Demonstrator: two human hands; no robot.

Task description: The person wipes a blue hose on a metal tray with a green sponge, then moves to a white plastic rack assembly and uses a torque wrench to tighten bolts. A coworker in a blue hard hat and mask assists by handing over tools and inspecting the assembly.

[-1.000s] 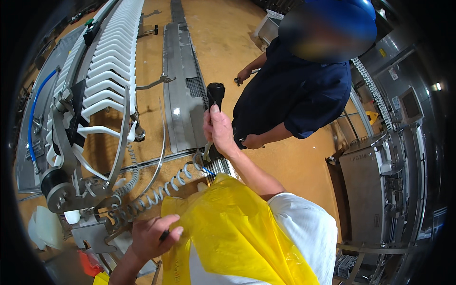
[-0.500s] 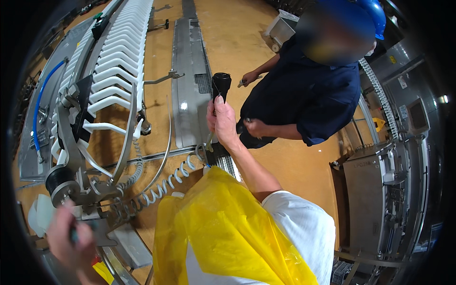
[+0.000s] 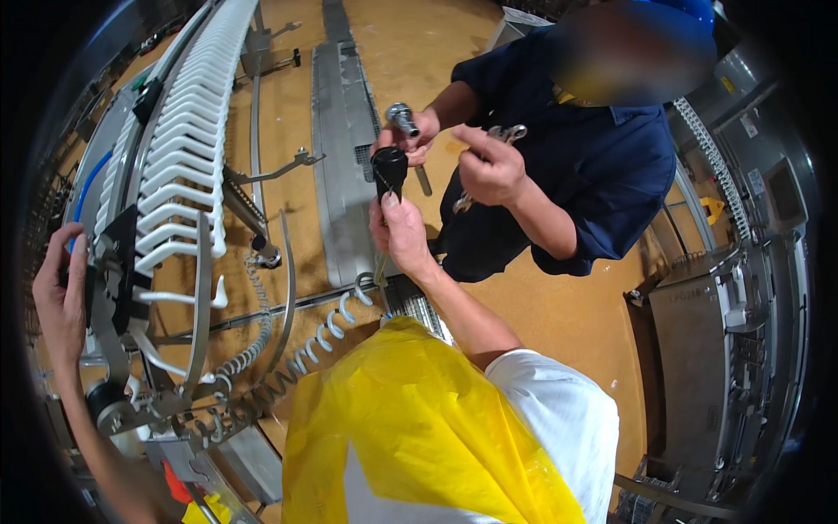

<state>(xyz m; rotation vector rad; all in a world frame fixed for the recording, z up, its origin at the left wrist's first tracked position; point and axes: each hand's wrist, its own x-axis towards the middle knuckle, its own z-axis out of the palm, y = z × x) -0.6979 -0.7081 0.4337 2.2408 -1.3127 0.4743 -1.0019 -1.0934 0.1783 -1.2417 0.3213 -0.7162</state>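
Upright in my right hand (image 3: pixel 401 231) is a black flashlight (image 3: pixel 389 166) with a flared head, a thin cord along its side. My fingers wrap its body and the thumb lies along it. At the far left, my left hand (image 3: pixel 63 284) curls round the edge of the machine's metal bracket (image 3: pixel 103 306); what its fingertips touch is partly hidden. Facing me, a co-worker holds a silver socket tool (image 3: pixel 402 118) close above the flashlight in one hand (image 3: pixel 423 131). A double-ended wrench (image 3: pixel 508 134) sits in the co-worker's other hand (image 3: pixel 497 170).
White angled slats (image 3: pixel 188 166) line the machine on the left, beside a blue hose (image 3: pixel 92 188). Below them hangs a grey coiled hose (image 3: pixel 327 332). A metal floor grate (image 3: pixel 340 175) runs through the tan floor. Steel cabinets (image 3: pixel 690 367) stand on the right.
My left hand has moved up from beside the black roller to the bracket. The co-worker has raised both hands with the tools toward my right hand. The flashlight has shifted slightly left and down.
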